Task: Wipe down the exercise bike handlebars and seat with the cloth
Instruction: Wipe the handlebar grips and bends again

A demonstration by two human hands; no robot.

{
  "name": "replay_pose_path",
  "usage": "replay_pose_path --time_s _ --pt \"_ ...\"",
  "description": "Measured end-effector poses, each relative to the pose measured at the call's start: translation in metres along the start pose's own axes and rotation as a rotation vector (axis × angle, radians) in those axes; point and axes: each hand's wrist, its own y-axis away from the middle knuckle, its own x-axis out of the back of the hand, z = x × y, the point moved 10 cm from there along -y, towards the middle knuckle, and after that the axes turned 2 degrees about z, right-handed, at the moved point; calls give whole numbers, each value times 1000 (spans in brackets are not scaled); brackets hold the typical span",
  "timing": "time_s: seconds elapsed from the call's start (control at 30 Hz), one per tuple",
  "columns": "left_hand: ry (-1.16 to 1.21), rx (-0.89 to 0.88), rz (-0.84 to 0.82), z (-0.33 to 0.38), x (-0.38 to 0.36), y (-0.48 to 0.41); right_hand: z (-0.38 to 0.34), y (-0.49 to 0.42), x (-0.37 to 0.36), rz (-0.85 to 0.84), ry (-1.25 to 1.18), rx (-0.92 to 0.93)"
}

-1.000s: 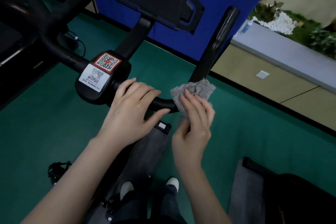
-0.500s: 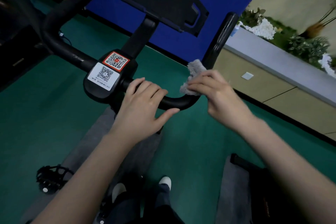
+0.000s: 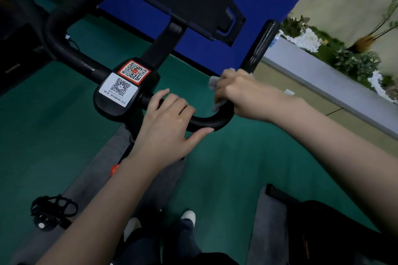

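The black handlebar (image 3: 206,121) of the exercise bike curves across the middle of the view, with a centre block carrying two QR stickers (image 3: 127,84). My left hand (image 3: 170,127) rests on the bar just right of that block, fingers draped over it. My right hand (image 3: 237,94) grips the right bend of the bar with the grey cloth (image 3: 213,83) wrapped under its fingers. The right upright grip (image 3: 261,46) rises above that hand. The seat is not in view.
A black tablet holder (image 3: 193,0) stands on the stem behind the bar. A pedal (image 3: 50,212) sits low left over a grey mat (image 3: 90,178). Another machine's dark part (image 3: 318,226) lies low right. A grey ledge with plants (image 3: 336,75) runs along the right.
My right hand has closed round the right bend of the handlebar with the cloth and slid slightly down along it. My left hand stays on the bar.
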Motion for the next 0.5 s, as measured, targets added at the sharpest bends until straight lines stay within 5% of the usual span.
replay_pose_path --time_s 0.23,0.33,0.5 --pt "-40 -9 0 18 -8 -8 5 -5 -1 5 87 -44" --pt "-51 -12 0 25 -11 -8 -16 14 0 130 36 71" --pt "-87 -8 -41 25 -16 -9 11 34 9 378 -69 -55"
